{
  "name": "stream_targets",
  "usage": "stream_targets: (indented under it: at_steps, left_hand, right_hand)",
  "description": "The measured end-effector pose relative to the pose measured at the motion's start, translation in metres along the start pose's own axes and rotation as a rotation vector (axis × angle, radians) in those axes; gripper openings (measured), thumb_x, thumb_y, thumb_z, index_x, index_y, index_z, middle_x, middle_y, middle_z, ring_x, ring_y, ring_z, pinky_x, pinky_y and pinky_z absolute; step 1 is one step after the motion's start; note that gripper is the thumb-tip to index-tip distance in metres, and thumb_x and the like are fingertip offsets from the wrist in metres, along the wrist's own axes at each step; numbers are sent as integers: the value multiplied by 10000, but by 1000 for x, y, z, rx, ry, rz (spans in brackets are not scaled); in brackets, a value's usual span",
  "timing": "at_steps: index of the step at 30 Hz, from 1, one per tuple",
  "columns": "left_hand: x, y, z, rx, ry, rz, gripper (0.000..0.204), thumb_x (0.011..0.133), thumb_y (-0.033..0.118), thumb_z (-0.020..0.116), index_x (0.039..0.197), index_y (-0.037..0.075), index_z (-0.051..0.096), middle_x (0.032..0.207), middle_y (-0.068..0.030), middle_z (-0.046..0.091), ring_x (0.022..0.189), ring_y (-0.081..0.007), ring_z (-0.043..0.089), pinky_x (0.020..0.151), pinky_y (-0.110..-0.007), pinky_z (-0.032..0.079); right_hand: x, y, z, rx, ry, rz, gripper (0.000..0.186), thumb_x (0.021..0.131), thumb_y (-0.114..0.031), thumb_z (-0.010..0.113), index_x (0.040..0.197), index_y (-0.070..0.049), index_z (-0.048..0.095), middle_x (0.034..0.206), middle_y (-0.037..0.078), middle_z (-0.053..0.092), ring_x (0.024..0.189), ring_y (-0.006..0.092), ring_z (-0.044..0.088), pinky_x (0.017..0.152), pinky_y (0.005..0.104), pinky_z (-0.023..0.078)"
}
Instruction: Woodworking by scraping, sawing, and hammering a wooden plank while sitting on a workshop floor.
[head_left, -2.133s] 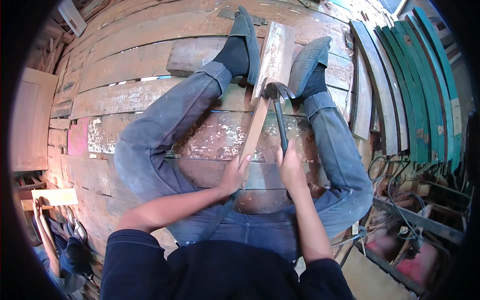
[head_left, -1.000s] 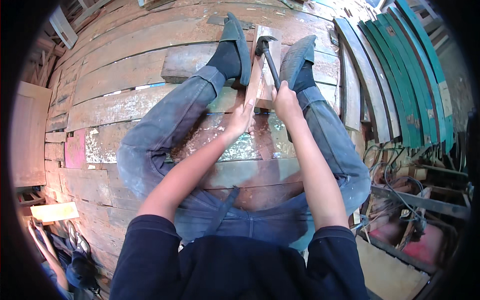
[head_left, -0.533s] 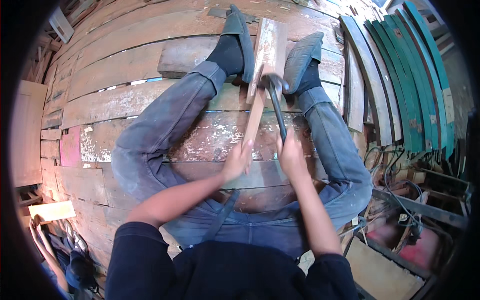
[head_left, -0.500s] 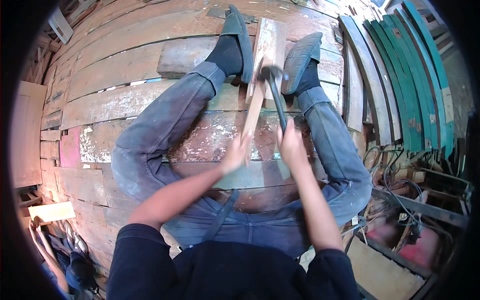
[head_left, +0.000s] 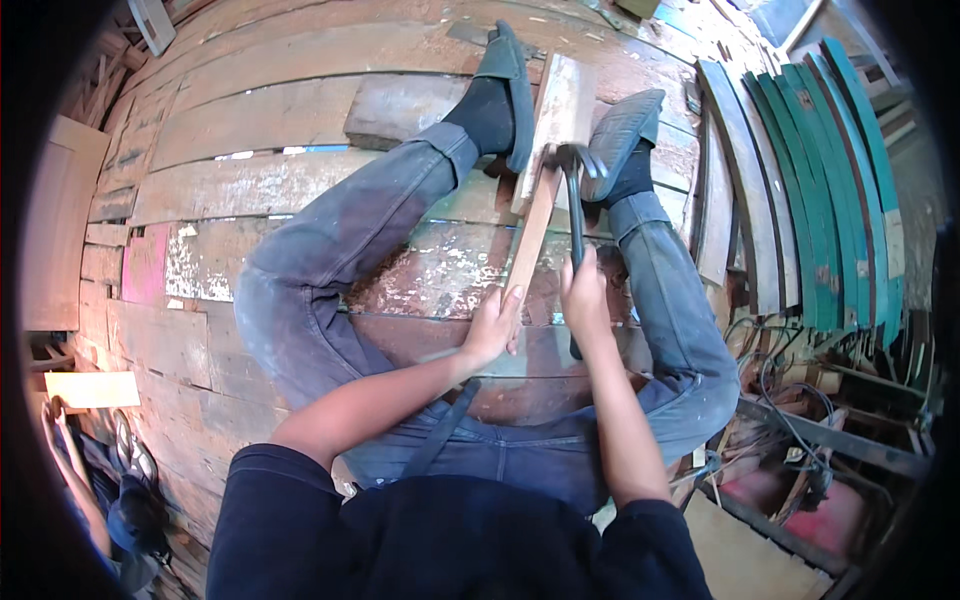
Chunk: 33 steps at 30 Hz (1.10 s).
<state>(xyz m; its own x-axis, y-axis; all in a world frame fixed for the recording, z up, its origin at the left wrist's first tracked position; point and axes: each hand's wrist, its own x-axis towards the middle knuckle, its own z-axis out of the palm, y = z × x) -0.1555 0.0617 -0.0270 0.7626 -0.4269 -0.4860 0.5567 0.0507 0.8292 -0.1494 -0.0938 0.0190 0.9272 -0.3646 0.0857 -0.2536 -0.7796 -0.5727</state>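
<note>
My left hand (head_left: 493, 327) is closed round the near end of a narrow wooden strip (head_left: 531, 236). The strip slants away from me, its far end resting against a thick, weathered wooden block (head_left: 562, 105) between my feet. In my right hand (head_left: 585, 293) is a claw hammer (head_left: 574, 205) with a dark handle, gripped partway down so that its lower end shows below the fist. The hammer's head lies at the strip's far end, over the block; whether they touch I cannot tell.
My bent legs (head_left: 322, 262) flank the work on a plank floor (head_left: 250, 190). A short thick board (head_left: 400, 108) lies beside my left foot. Green curved slats (head_left: 815, 190) lean at the right, above tangled cables (head_left: 790, 410). Another person's arm (head_left: 78, 465) is at the lower left, near a light board (head_left: 92, 390).
The whole view has shifted slightly, moving the scene right and down. The hammer's head, blurred before, now appears sharp at the strip's end. Both hands keep their holds.
</note>
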Motion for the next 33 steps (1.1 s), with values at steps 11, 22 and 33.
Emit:
stream_targets:
  at_steps: [11,22,33]
  left_hand:
    - [83,58,10,16,40,100,411,979,459,417,946,50,444,559,-43,473,357,-140,467,337,-296,433]
    - [-24,-9,-17,-31,-47,-134,389,997,440,386,925,61,436,563,-47,451,398,-150,474,376,-309,443]
    - [92,47,0,-12,-32,45,456,975,503,397,884,60,452,587,-49,472,440,-164,500,407,-337,469]
  right_hand:
    - [83,-23,-24,-68,-84,40,304,952,-245,492,1021,50,462,827,363,583,856,506,580,690,554,462]
    - [-42,-7,-36,-61,-227,38,372,930,-206,520,1177,53,420,722,331,585,734,500,591,612,566,466]
    - [83,-15,-21,-38,-96,17,260,913,-197,535,991,33,443,799,332,607,827,499,593,704,549,488]
